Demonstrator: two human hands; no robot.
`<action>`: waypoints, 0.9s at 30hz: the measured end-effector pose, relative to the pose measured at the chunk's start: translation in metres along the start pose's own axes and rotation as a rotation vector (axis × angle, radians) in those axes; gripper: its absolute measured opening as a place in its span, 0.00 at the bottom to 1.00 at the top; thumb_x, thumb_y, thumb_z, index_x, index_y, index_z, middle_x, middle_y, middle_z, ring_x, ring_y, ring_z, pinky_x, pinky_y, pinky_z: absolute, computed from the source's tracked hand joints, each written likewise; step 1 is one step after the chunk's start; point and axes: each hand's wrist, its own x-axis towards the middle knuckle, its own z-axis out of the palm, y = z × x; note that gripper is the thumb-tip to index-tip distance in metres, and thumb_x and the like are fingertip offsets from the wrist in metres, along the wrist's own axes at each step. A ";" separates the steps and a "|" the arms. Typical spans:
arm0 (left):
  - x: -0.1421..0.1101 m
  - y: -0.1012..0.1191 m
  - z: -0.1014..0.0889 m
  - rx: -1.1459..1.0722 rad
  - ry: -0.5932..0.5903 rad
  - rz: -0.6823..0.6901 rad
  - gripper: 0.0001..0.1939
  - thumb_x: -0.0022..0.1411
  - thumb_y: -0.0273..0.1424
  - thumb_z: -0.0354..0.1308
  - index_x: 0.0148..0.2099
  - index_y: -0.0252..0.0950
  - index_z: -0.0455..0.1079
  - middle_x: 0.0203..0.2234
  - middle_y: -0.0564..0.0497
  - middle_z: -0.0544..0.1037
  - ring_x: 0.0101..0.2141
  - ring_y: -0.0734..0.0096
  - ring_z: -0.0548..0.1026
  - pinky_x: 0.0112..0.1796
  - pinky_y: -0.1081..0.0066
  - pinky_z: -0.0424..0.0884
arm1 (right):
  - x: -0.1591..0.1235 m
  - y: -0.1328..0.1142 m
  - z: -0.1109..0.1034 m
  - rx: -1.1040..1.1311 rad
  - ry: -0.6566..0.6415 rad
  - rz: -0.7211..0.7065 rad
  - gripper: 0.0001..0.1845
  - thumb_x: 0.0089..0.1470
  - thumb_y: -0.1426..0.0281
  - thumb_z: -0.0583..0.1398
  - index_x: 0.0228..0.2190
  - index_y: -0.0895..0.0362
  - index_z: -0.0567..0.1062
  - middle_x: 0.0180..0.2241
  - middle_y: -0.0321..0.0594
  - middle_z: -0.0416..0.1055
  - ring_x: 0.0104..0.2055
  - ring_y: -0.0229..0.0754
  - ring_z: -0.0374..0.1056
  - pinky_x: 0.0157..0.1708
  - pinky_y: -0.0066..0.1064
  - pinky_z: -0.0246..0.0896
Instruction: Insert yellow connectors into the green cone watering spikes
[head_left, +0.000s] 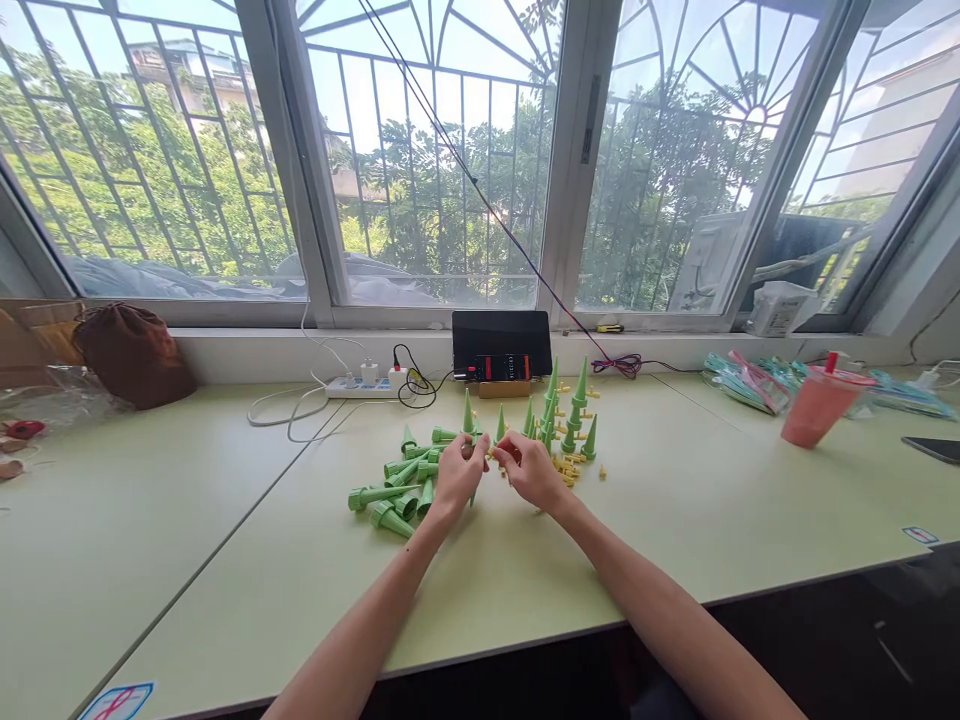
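My left hand (454, 476) is closed around a green plastic spike (472, 496), its pointed end hanging below the fingers. Close beside it, my right hand (532, 472) pinches a small yellow valve-like piece (491, 455) against the spike's upper part; the fingers hide most of the contact. To the left lies a loose pile of green spikes (386, 494) with wide ribbed collars. Behind and right of my hands, several green spikes (577, 405) stand point up, some stacked, with yellow pieces sticking out of their sides. Small loose yellow pieces (568, 470) lie by my right wrist.
A dark tablet (501, 330) with a phone (504, 367) before it leans at the back. Left of them are a power strip (367, 384) with cables and a brown drawstring bag (133, 355). A red cup (825, 405) and plastic packets (750, 382) are at right.
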 end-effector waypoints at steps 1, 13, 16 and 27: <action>0.000 0.000 0.000 0.002 -0.006 0.001 0.18 0.57 0.48 0.53 0.29 0.37 0.61 0.15 0.54 0.70 0.20 0.72 0.67 0.24 0.73 0.59 | 0.000 0.000 0.000 -0.002 0.004 0.004 0.13 0.60 0.63 0.53 0.26 0.56 0.66 0.22 0.35 0.67 0.23 0.35 0.60 0.24 0.26 0.52; -0.003 -0.002 0.003 -0.022 -0.094 0.166 0.15 0.58 0.44 0.55 0.33 0.37 0.63 0.18 0.55 0.71 0.21 0.71 0.70 0.24 0.74 0.62 | 0.002 0.003 0.001 -0.167 0.104 0.051 0.18 0.59 0.65 0.50 0.19 0.56 0.56 0.16 0.31 0.56 0.19 0.33 0.49 0.21 0.27 0.42; -0.003 -0.003 0.004 -0.010 -0.106 0.200 0.13 0.58 0.42 0.55 0.34 0.38 0.63 0.20 0.54 0.72 0.22 0.70 0.72 0.25 0.74 0.63 | 0.003 0.004 0.000 -0.191 0.109 0.067 0.18 0.58 0.66 0.50 0.18 0.56 0.57 0.16 0.32 0.58 0.19 0.33 0.51 0.21 0.27 0.43; 0.002 -0.005 0.002 -0.022 0.029 0.022 0.17 0.57 0.47 0.55 0.33 0.37 0.62 0.17 0.53 0.73 0.21 0.69 0.71 0.24 0.73 0.62 | 0.000 0.005 0.002 -0.027 0.022 0.058 0.09 0.55 0.67 0.57 0.38 0.57 0.71 0.27 0.38 0.72 0.26 0.38 0.66 0.27 0.27 0.58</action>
